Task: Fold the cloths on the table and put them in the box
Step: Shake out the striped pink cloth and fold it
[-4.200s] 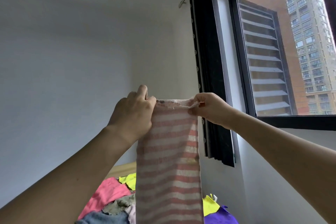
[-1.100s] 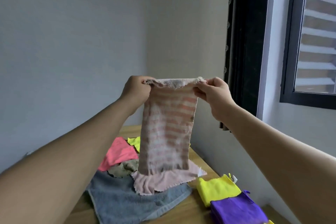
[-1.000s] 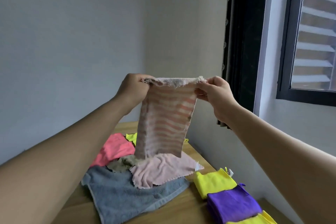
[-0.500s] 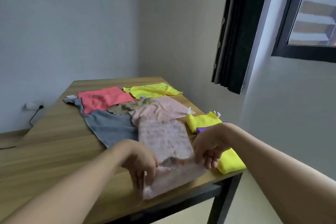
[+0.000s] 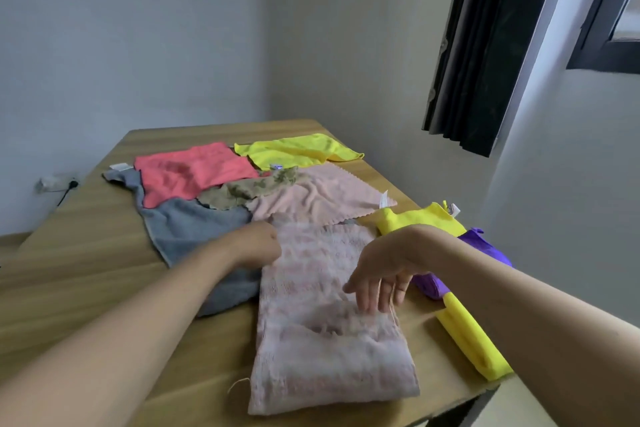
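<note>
I see the right hand (image 5: 379, 272) with relaxed fingers hanging just above the pink striped cloth (image 5: 329, 333), holding nothing. I cannot tell the left hand's (image 5: 258, 246) grip at the cloth's left edge. The cloth lies flat on the wooden table (image 5: 79, 274), near its front edge.

The wooden table (image 5: 86, 274) has a smooth, matt grain finish. On it, the pink striped cloth (image 5: 329, 333) looks thin, fuzzy and frayed at its edges. The grey towel (image 5: 194, 229) beside it is thick terry; the yellow cloth (image 5: 298, 149) at the table's far end looks like soft microfibre.
</note>
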A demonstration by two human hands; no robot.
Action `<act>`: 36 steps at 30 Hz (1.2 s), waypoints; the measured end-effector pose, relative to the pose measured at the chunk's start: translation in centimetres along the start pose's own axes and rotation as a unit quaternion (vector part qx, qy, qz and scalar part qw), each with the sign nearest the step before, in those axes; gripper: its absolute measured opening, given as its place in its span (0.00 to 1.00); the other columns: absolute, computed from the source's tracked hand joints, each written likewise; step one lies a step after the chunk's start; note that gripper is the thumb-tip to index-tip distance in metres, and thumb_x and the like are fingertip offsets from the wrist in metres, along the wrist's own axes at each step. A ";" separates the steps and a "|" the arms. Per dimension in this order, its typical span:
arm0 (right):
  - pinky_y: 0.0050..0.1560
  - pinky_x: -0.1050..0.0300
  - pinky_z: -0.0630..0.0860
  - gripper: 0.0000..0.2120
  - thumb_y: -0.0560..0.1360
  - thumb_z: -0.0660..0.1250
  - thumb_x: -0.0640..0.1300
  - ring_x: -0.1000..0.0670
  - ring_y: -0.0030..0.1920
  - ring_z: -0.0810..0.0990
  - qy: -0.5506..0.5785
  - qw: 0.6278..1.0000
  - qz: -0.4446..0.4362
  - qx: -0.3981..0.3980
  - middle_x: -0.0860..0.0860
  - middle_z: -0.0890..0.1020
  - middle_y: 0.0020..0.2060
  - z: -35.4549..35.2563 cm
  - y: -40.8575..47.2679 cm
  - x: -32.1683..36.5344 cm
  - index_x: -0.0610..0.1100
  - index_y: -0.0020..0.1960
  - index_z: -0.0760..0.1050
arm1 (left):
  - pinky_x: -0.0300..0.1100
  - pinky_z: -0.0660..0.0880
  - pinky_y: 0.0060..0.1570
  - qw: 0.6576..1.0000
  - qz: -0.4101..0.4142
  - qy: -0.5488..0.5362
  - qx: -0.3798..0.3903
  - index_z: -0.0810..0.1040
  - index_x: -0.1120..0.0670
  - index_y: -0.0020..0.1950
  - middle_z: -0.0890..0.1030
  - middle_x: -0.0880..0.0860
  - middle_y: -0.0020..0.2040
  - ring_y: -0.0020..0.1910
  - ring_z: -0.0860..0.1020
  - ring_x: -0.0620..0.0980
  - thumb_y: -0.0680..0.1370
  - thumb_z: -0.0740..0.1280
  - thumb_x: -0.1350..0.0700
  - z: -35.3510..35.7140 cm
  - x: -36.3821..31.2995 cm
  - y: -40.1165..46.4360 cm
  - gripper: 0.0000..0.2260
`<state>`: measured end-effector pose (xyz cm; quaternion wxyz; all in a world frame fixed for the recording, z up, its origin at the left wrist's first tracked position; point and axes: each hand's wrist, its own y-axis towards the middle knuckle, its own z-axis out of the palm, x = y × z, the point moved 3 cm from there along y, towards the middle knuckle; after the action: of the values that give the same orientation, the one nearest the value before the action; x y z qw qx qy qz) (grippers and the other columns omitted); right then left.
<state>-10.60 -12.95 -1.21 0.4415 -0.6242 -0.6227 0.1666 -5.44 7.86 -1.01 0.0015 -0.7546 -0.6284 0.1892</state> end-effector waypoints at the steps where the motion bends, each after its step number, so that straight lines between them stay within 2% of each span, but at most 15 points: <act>1: 0.40 0.57 0.75 0.16 0.81 0.59 0.52 0.50 0.37 0.78 0.022 0.999 -0.014 -0.035 0.50 0.80 0.38 -0.6 0.9 0.4 0.44 0.41 0.77 | 0.47 0.74 0.46 0.999 0.004 -0.017 -0.040 0.78 0.60 0.52 0.79 0.56 0.53 0.50 0.77 0.54 0.75 0.60 0.61 -0.5 0.3 1.4 0.10; 3: 0.35 0.58 0.75 0.14 0.81 0.59 0.48 0.50 0.33 0.77 0.067 0.991 -0.033 -0.110 0.49 0.78 0.35 -2.0 2.8 1.1 0.43 0.41 0.75 | 0.49 0.73 0.56 0.995 0.006 -0.039 -0.089 0.76 0.55 0.54 0.77 0.54 0.58 0.57 0.74 0.54 0.75 0.58 0.59 -1.0 0.7 4.2 0.11; 5: 0.31 0.60 0.74 0.13 0.80 0.60 0.45 0.49 0.29 0.75 0.101 0.982 -0.037 -0.155 0.47 0.77 0.33 -3.1 4.7 1.4 0.42 0.38 0.73 | 0.51 0.67 0.66 0.995 0.015 -0.022 -0.092 0.72 0.50 0.63 0.71 0.53 0.67 0.67 0.67 0.55 0.76 0.56 0.57 -1.0 0.8 7.0 0.16; 7: 0.31 0.59 0.73 0.11 0.76 0.61 0.40 0.46 0.28 0.74 0.155 0.967 -0.040 -0.199 0.43 0.78 0.34 -4.1 6.6 1.7 0.41 0.35 0.73 | 0.51 0.60 0.70 0.998 0.022 0.012 -0.064 0.66 0.48 0.71 0.66 0.52 0.73 0.72 0.61 0.56 0.78 0.56 0.55 -0.8 0.6 9.2 0.21; 9: 0.34 0.54 0.72 0.06 0.72 0.64 0.39 0.44 0.31 0.75 0.197 0.944 -0.034 -0.262 0.38 0.81 0.38 -5.1 8.1 1.9 0.40 0.37 0.76 | 0.52 0.57 0.70 0.997 0.032 0.046 -0.053 0.68 0.45 0.71 0.68 0.51 0.72 0.72 0.59 0.57 0.78 0.57 0.54 -0.8 0.3 10.5 0.21; 11: 0.33 0.54 0.71 0.05 0.72 0.66 0.39 0.45 0.31 0.75 0.232 0.927 -0.034 -0.292 0.37 0.81 0.39 -5.8 9.3 2.1 0.37 0.42 0.79 | 0.53 0.58 0.68 0.996 0.042 0.051 -0.065 0.74 0.43 0.64 0.73 0.49 0.67 0.69 0.63 0.57 0.77 0.60 0.53 -0.8 0.5 11.4 0.16; 13: 0.30 0.56 0.73 0.07 0.74 0.66 0.39 0.45 0.28 0.75 0.273 0.920 -0.040 -0.277 0.39 0.80 0.36 -6.2 10.1 2.2 0.35 0.44 0.79 | 0.51 0.64 0.64 0.995 0.061 0.030 -0.075 0.78 0.44 0.52 0.78 0.48 0.58 0.64 0.70 0.55 0.76 0.64 0.51 -0.9 0.9 12.0 0.07; 15: 0.28 0.59 0.73 0.06 0.74 0.66 0.39 0.46 0.26 0.74 0.296 0.917 -0.054 -0.261 0.41 0.79 0.35 -6.3 10.1 2.4 0.37 0.40 0.77 | 0.44 0.72 0.51 0.989 0.106 -0.051 -0.088 0.79 0.48 0.44 0.81 0.50 0.48 0.53 0.77 0.51 0.76 0.67 0.52 -1.2 1.0 12.2 0.02; 16: 0.28 0.59 0.72 0.06 0.74 0.66 0.39 0.46 0.26 0.74 0.304 0.915 -0.065 -0.256 0.42 0.79 0.35 -6.3 10.0 2.5 0.38 0.40 0.76 | 0.42 0.71 0.46 0.980 0.134 -0.109 -0.096 0.80 0.52 0.44 0.81 0.52 0.45 0.47 0.77 0.49 0.76 0.69 0.54 -1.4 0.8 12.1 0.02; 18: 0.30 0.59 0.70 0.06 0.75 0.68 0.41 0.46 0.29 0.76 0.318 0.910 -0.096 -0.246 0.42 0.79 0.36 -6.3 9.7 2.5 0.40 0.41 0.76 | 0.41 0.71 0.44 0.955 0.188 -0.201 -0.111 0.82 0.57 0.46 0.82 0.56 0.44 0.41 0.76 0.46 0.75 0.71 0.58 -2.1 0.0 11.5 0.03; 21: 0.31 0.58 0.69 0.06 0.74 0.69 0.40 0.49 0.28 0.72 0.333 0.897 -0.127 -0.264 0.44 0.76 0.35 -6.4 9.0 2.1 0.43 0.38 0.75 | 0.38 0.71 0.43 0.940 0.229 -0.223 -0.116 0.82 0.57 0.45 0.81 0.54 0.42 0.40 0.75 0.45 0.75 0.72 0.59 -2.5 -1.5 10.6 0.02; 25: 0.30 0.60 0.64 0.08 0.73 0.66 0.39 0.49 0.30 0.68 0.254 0.908 -0.073 -0.324 0.47 0.71 0.29 -6.2 7.4 0.7 0.42 0.35 0.72 | 0.41 0.67 0.37 0.976 0.184 -0.105 -0.040 0.76 0.54 0.38 0.75 0.50 0.35 0.34 0.71 0.47 0.74 0.69 0.57 -1.9 -2.3 10.3 0.06; 28: 0.30 0.60 0.64 0.05 0.73 0.64 0.39 0.49 0.30 0.68 0.190 0.921 -0.024 -0.341 0.49 0.70 0.30 -5.5 6.3 -0.8 0.41 0.39 0.72 | 0.44 0.72 0.35 0.992 0.124 0.007 0.027 0.74 0.50 0.35 0.78 0.52 0.36 0.34 0.77 0.52 0.73 0.64 0.57 -1.3 -2.1 9.8 0.07; 31: 0.26 0.61 0.60 0.10 0.76 0.61 0.41 0.52 0.30 0.66 0.140 0.928 0.000 -0.345 0.50 0.69 0.31 -5.1 5.5 -1.7 0.42 0.36 0.67 | 0.49 0.76 0.43 0.989 0.116 0.088 -0.005 0.75 0.49 0.39 0.80 0.53 0.40 0.41 0.80 0.56 0.77 0.60 0.50 -1.4 -2.9 9.2 0.09; 36: 0.24 0.60 0.63 0.09 0.73 0.58 0.35 0.50 0.28 0.68 0.114 0.921 0.025 -0.371 0.48 0.70 0.30 -5.3 5.6 -2.0 0.41 0.34 0.67 | 0.48 0.67 0.50 0.967 0.140 0.206 -0.051 0.74 0.54 0.47 0.70 0.52 0.56 0.50 0.75 0.55 0.83 0.56 0.49 -0.2 -5.0 8.7 0.13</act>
<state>-3.42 -15.64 -3.21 0.2418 -0.7734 -0.5696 -0.1376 2.15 1.38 -1.49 0.0662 -0.8567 -0.5116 -0.0046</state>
